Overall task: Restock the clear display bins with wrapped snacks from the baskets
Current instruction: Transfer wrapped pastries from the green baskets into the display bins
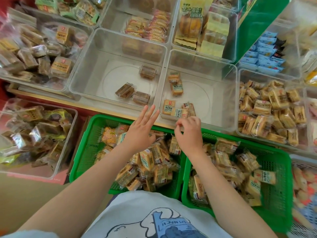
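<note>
Two green baskets sit side by side below me, the left basket [82, 148] and the right basket [276, 177], both heaped with wrapped yellow snacks [154, 162]. My left hand [140, 133] hovers over the left basket's far edge with its fingers straight and spread, holding nothing. Just right of it, my right hand [188, 133] hangs with loosely curled fingers at the near wall of a clear bin [223, 93]; I see nothing in it. That bin holds several yellow packs [176, 86]. The clear bin to its left [92, 71] holds three brown packs [125, 91].
Full clear bins ring the spot: brown packs at the far left [34, 54], a lower bin at the left [34, 134], yellow packs at the right [267, 109]. A white mesh basket [303, 186] stands at the right edge. Farther bins hold orange and blue packs.
</note>
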Demonstrator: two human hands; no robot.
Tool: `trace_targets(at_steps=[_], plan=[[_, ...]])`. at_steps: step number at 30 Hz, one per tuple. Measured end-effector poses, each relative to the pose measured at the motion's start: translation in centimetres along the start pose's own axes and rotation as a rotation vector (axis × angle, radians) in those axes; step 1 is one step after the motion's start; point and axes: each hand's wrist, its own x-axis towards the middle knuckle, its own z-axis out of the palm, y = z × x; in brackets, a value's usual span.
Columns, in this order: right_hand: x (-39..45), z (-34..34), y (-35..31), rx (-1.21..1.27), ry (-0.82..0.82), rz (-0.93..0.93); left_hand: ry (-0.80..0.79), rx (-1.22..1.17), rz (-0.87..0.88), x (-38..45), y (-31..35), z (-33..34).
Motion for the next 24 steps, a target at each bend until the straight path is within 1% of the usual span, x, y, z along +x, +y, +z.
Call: trace_targets(at_steps=[2, 4, 5, 6, 8, 9, 10, 11, 12, 15, 17, 18, 19, 20, 22, 23, 24], plan=[[-1.3, 0.9, -0.1, -0.127, 0.106, -0.111, 0.003, 0.007, 0.000, 0.0, -0.1, 0.0], [-2.0, 1.8, -0.4, -0.172, 0.173, -0.166, -0.002, 0.039, 0.003, 0.0, -0.2, -0.1], [-2.4, 2.2, -0.8, -0.152, 0.116, -0.165, -0.004, 0.074, 0.002, 0.0, -0.4, -0.2], [-2.6, 2.8, -1.2, -0.096, -0.020, -0.127, 0.001, 0.117, -0.006, 0.0, -0.4, -0.3], [-2.9, 4.0, -1.7, 0.032, -0.406, 0.074, 0.038, 0.171, -0.059, -0.2, -0.6, -0.4], [-2.9, 4.5, -1.7, 0.060, -0.568, 0.185, 0.058, 0.167, -0.099, -0.4, -0.6, -0.5], [-3.0, 5.1, -1.5, 0.052, -0.674, 0.251, 0.073, 0.154, -0.131, -0.6, -0.8, -0.5], [-3.0, 5.5, -1.4, 0.030, -0.726, 0.272, 0.083, 0.147, -0.148, -0.7, -1.0, -0.5], [-3.1, 5.8, -1.3, 0.020, -0.740, 0.275, 0.085, 0.145, -0.150, -0.9, -1.2, -0.4], [-3.3, 5.7, -1.2, 0.142, -0.710, 0.320, 0.063, 0.136, -0.130, -1.0, -1.7, -0.6], [-2.9, 4.8, -0.9, 0.257, -0.649, 0.395, 0.052, 0.098, -0.126, -0.9, -1.9, -0.9], [-2.7, 4.1, -0.8, 0.336, -0.614, 0.460, 0.046, 0.080, -0.125, -0.9, -1.9, -1.1], [-2.5, 3.1, -0.8, 0.466, -0.591, 0.540, 0.041, 0.068, -0.122, -0.8, -1.9, -1.2], [-2.2, 2.1, -0.9, 0.668, -0.589, 0.618, 0.037, 0.058, -0.119, -0.8, -1.9, -1.2], [-2.0, -0.3, -1.1, 1.216, -0.593, 0.746, 0.038, 0.037, -0.117, -0.8, -1.8, -1.2], [-2.0, -1.4, -1.3, 1.460, -0.564, 0.797, 0.041, 0.031, -0.119, -0.8, -1.8, -1.2], [-2.0, -2.3, -1.4, 1.636, -0.528, 0.810, 0.045, 0.029, -0.120, -0.8, -1.8, -1.1]])
